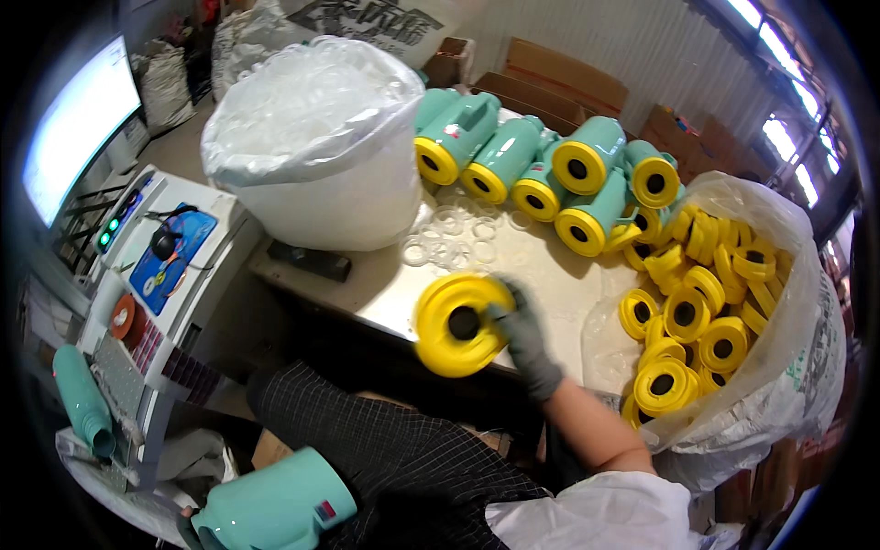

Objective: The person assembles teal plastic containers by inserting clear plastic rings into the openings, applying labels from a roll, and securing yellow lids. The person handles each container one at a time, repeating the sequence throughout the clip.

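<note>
My gloved right hand (pixel 529 341) holds a round yellow base cap (pixel 438 346) with a black centre above the table's front edge, its fingers closed on the cap's right side. At the lower left, my left hand (pixel 188 529) grips the end of a teal jug body (pixel 275 502) lying across my lap; most of that hand is hidden behind the jug. Several teal jugs with yellow bases (pixel 513 158) lie stacked at the table's back. On the right, a clear plastic-lined sack (pixel 796 367) is filled with loose yellow base caps (pixel 686 313).
Clear rings (pixel 449 220) are scattered on the white table (pixel 367 291), next to a large white sack (pixel 312 197) full of translucent pieces. To the left are a lit monitor (pixel 81 128), a desk with a blue mat (pixel 174 257) and another teal jug body (pixel 82 399). Cardboard boxes (pixel 564 82) stand behind.
</note>
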